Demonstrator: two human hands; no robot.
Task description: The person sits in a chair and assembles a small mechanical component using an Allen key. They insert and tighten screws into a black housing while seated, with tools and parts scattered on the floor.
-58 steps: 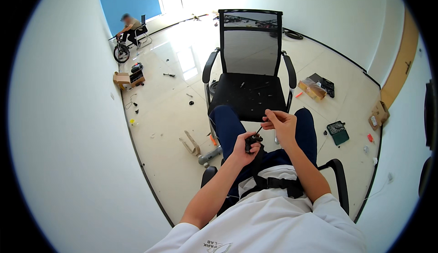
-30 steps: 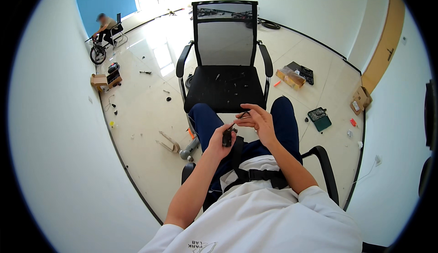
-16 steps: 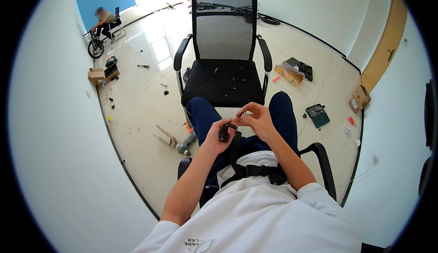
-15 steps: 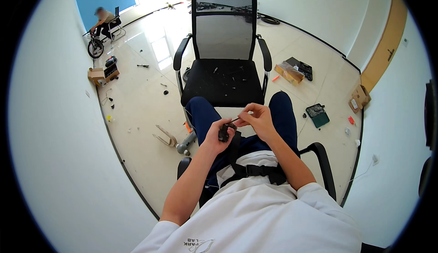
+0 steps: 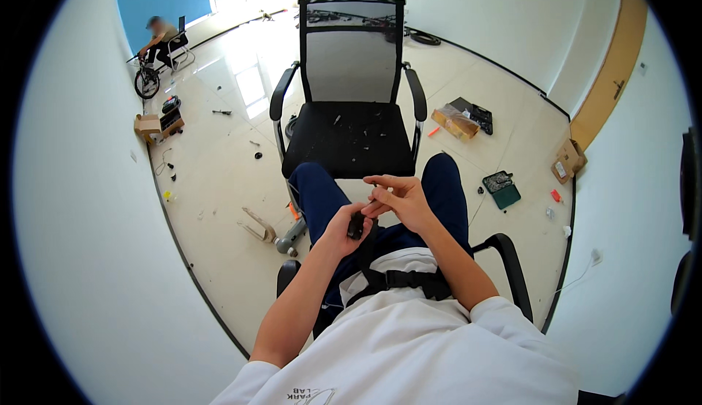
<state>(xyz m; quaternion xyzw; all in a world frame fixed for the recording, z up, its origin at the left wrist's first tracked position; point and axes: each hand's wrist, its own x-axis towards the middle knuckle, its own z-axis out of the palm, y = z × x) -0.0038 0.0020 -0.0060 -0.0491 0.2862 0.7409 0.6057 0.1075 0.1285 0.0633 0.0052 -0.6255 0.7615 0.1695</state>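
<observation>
Above my lap, my left hand (image 5: 342, 231) is closed around a small dark, chunky part (image 5: 356, 225), whose exact kind I cannot make out. Close against it, to the right, is my right hand (image 5: 402, 202), its fingers pinched. Between the thumb and index finger shows a bit of a thin dark rod (image 5: 375, 184); most of it is hidden by the fingers. Just ahead of my knees stands a black mesh-backed chair (image 5: 311, 145), with several small metal pieces (image 5: 338, 120) scattered on its seat.
A bicycle fork (image 5: 263, 228) lies on the floor at left. Right of the chair are an open green case (image 5: 506, 197), an orange-yellow box (image 5: 455, 123) and a black tool case (image 5: 479, 115). A person (image 5: 161, 39) sits far left by a bicycle (image 5: 146, 82).
My right hand has turned and its fingers have shifted, so the rod, formerly extending toward the dark part, is now mostly hidden. My left hand still holds the part. The view has shifted slightly.
</observation>
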